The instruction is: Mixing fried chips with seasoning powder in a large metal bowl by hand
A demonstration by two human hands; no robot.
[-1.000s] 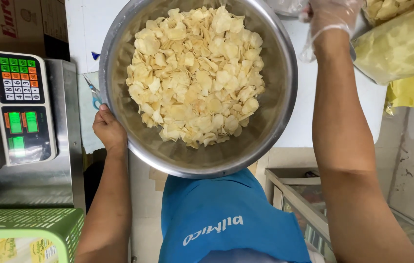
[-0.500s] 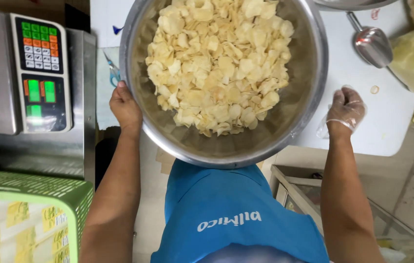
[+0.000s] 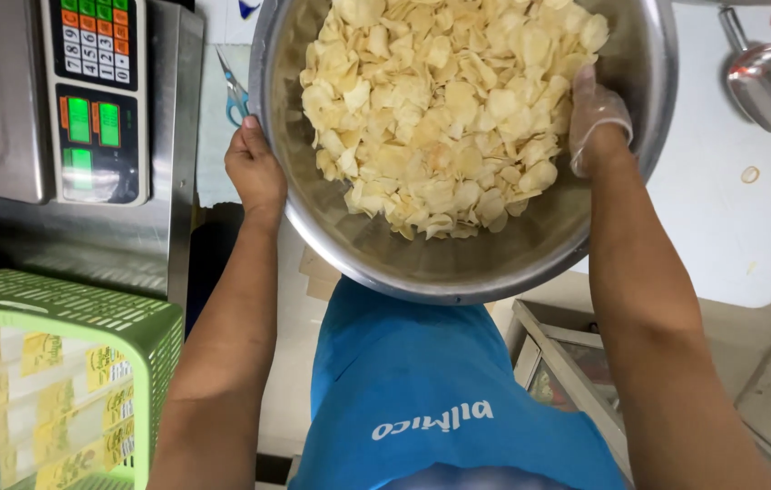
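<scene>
A big steel bowl (image 3: 458, 259) full of pale yellow chips (image 3: 444, 118) sits in front of my chest at the edge of a white table (image 3: 730, 218). My left hand (image 3: 256, 171) grips the bowl's outer rim on the left side. My right hand (image 3: 596, 118), in a thin clear glove, reaches over the right rim and rests among the chips inside the bowl; whether it holds any chips is not visible.
A digital scale (image 3: 95, 100) with a keypad stands at the left on a steel counter. A green plastic basket (image 3: 49, 372) with packed bags sits lower left. A metal scoop (image 3: 762, 77) lies on the table at the right. Blue-handled scissors (image 3: 235, 91) lie beside the bowl.
My right hand came from the far side of the table, down past the bowl's right edge, and now reaches into the chips. The view has shifted closer to the bowl. My left hand stays on the rim.
</scene>
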